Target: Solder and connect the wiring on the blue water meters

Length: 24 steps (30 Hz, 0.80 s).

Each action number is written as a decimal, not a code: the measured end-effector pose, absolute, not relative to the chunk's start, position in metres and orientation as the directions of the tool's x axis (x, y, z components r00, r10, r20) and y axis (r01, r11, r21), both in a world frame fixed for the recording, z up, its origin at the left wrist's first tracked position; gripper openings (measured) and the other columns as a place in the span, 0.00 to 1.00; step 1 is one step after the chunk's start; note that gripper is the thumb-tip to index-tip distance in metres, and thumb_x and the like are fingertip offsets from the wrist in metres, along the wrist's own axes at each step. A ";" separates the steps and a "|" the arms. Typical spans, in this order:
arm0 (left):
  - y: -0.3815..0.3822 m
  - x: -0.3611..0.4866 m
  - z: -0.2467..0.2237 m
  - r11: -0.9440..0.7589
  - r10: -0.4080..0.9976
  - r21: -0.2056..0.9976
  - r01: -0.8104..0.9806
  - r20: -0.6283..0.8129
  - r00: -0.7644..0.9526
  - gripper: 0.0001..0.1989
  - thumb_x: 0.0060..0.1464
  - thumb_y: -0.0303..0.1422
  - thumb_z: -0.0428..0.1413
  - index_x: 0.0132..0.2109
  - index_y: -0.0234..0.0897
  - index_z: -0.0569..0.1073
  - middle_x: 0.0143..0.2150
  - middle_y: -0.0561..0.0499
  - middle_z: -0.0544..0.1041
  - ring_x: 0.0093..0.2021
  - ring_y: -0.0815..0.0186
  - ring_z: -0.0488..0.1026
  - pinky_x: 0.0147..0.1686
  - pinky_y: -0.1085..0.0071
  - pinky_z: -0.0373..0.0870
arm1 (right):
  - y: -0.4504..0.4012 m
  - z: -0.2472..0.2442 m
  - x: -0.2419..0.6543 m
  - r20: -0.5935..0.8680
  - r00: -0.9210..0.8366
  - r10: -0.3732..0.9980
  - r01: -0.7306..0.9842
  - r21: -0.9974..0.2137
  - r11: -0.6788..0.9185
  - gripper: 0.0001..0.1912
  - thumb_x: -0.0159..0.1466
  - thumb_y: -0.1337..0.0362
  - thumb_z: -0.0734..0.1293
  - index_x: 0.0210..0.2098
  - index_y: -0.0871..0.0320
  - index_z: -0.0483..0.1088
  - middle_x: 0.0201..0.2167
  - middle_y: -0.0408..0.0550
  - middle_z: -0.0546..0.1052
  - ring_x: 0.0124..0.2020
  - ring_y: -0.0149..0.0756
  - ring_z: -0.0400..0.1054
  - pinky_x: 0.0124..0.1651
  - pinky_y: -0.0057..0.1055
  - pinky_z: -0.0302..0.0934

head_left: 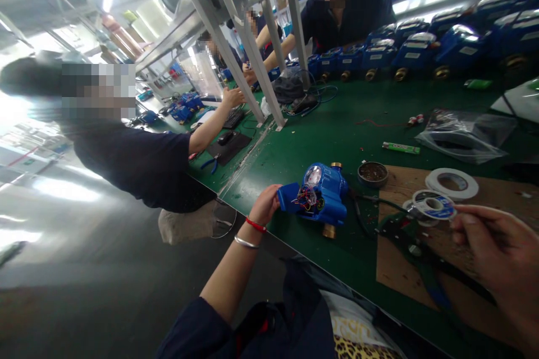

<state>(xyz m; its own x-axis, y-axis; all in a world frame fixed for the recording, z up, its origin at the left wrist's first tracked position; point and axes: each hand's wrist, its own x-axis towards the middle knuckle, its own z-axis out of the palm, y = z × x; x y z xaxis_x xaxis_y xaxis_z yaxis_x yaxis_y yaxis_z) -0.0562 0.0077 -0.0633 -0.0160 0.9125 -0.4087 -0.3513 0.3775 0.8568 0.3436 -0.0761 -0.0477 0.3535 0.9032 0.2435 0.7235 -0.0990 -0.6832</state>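
A blue water meter [324,193] with brass fittings lies on the green table, its side compartment open and thin coloured wires [306,197] showing. My left hand [269,205] grips the meter's blue cover flap [289,196] at its outer edge. Over at the right, my right hand [497,238] pinches the rim of a spool of solder wire [433,204] between thumb and fingers. Beneath that spool lie dark-handled pliers [415,249] on a brown cardboard sheet [393,269]. A black cable runs from the meter toward the spool.
Behind the spool is a roll of white tape [452,182]; a round tin [373,174] stands beside the meter. Farther back are a green marker-like tube [401,148], a plastic bag [463,134] and rows of blue meters [415,47]. Metal posts [263,73] rise near co-workers.
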 end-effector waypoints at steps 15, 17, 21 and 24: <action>0.071 -0.055 -0.051 0.653 0.703 0.756 -0.044 -0.583 0.407 0.16 0.59 0.36 0.56 0.46 0.27 0.76 0.40 0.40 0.81 0.37 0.59 0.78 0.45 0.61 0.73 | -0.077 -0.051 0.344 0.254 0.343 0.904 0.655 -0.755 -0.037 0.10 0.64 0.56 0.63 0.44 0.47 0.71 0.33 0.48 0.78 0.31 0.33 0.73 0.38 0.30 0.64; 0.078 -0.050 -0.049 0.679 0.660 0.734 0.024 -0.624 0.417 0.15 0.57 0.36 0.57 0.45 0.27 0.77 0.37 0.40 0.81 0.34 0.60 0.78 0.44 0.61 0.73 | -0.077 -0.053 0.346 0.264 0.337 0.904 0.666 -0.746 -0.030 0.11 0.63 0.56 0.63 0.44 0.47 0.71 0.32 0.47 0.78 0.31 0.33 0.73 0.38 0.29 0.65; 0.083 -0.041 -0.049 0.730 0.577 0.675 0.111 -0.695 0.429 0.18 0.54 0.38 0.60 0.45 0.26 0.77 0.37 0.38 0.81 0.34 0.57 0.78 0.44 0.58 0.74 | -0.075 -0.059 0.349 0.275 0.339 0.900 0.666 -0.745 -0.023 0.12 0.62 0.55 0.63 0.43 0.49 0.71 0.31 0.45 0.78 0.29 0.34 0.74 0.37 0.30 0.66; 0.080 -0.038 -0.050 0.749 0.559 0.655 0.100 -0.705 0.436 0.20 0.54 0.40 0.60 0.48 0.27 0.76 0.41 0.39 0.81 0.38 0.57 0.78 0.46 0.58 0.74 | -0.074 -0.062 0.349 0.290 0.328 0.899 0.666 -0.746 -0.002 0.13 0.62 0.54 0.62 0.43 0.50 0.72 0.31 0.43 0.78 0.28 0.34 0.74 0.36 0.30 0.66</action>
